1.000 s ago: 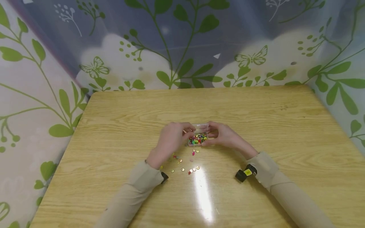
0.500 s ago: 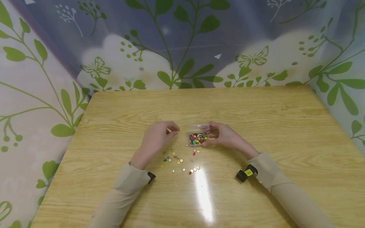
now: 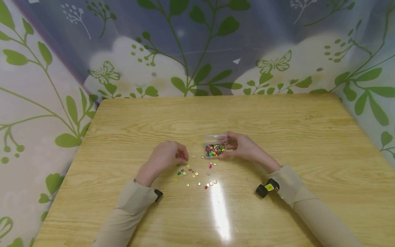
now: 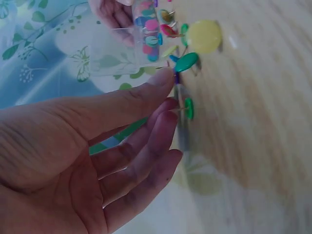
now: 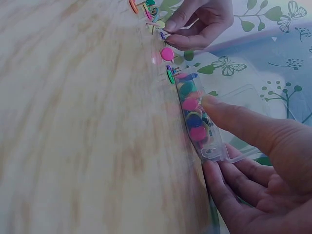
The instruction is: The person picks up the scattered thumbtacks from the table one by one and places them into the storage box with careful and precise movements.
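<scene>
Thumbtacks (image 3: 196,174), many pin-up, could prick the left fingers (image 4: 158,132) — pinching or not, I cannot tell. Right fingers (image 5: 220,189) grip the box (image 5: 211,153); tilting might spill it.

Left hand (image 3: 162,160): a second ago my fingers lay across the left end of the clear box (image 3: 213,157); half a second ago they hung off to its left. Now lower and further left, fingertips down at a gold-coloured tack (image 3: 187,162) on the worktop (image 3: 277,120). Left sleeve (image 3: 132,199) has gone leftward too. Box's left end uncovered since the first look, its coloured tacks (image 3: 215,150) in fuller view. Green tack (image 3: 179,173), hidden by my hand a second ago, now shows.
</scene>
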Demonstrator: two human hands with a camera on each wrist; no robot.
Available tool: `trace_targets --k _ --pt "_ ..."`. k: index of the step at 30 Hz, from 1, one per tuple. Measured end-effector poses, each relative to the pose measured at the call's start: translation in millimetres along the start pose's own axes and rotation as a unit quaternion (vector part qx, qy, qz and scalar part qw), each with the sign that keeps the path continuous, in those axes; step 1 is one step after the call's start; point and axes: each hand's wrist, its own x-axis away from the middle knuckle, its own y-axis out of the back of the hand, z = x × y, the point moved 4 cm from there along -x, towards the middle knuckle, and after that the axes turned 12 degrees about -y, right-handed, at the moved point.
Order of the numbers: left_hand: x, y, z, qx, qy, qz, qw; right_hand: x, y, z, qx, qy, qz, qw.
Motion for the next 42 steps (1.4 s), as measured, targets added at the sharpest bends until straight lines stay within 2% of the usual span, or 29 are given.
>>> trace_targets --k 5,12,18,25,34,38,42 --pt "-0.5 -1.5 0.4 -0.021 -0.008 -0.014 0.9996 0.1 -1 0 0.0 0.0 0.0 1.0" --pt "-1.3 4.1 1.1 -0.031 -0.009 -0.071 0.997 -0.1 0 0 0.004 -0.004 -0.002 1.0" --pt "-6.8 5.7 -6.0 -0.032 -0.02 -0.098 0.9945 0.2 0 -1 0.003 -0.002 -0.001 1.0" --pt "-21.3 1.6 -21.6 -0.022 -0.038 -0.104 0.9937 0.1 0 0 -0.001 -0.003 -0.003 1.0" --pt "-39.3 -5.6 -45.8 -0.023 -0.083 -0.127 0.9882 0.5 0 1 0.006 0.004 -0.003 1.0" --pt "-41.5 -6.4 -48.5 -0.02 -0.083 -0.133 0.9875 0.3 0 1 0.013 0.005 -0.006 0.9999" --pt "-38.1 -2.4 -44.7 -0.023 -0.069 -0.139 0.9877 -0.1 0 1 0.009 0.005 -0.005 0.9999"
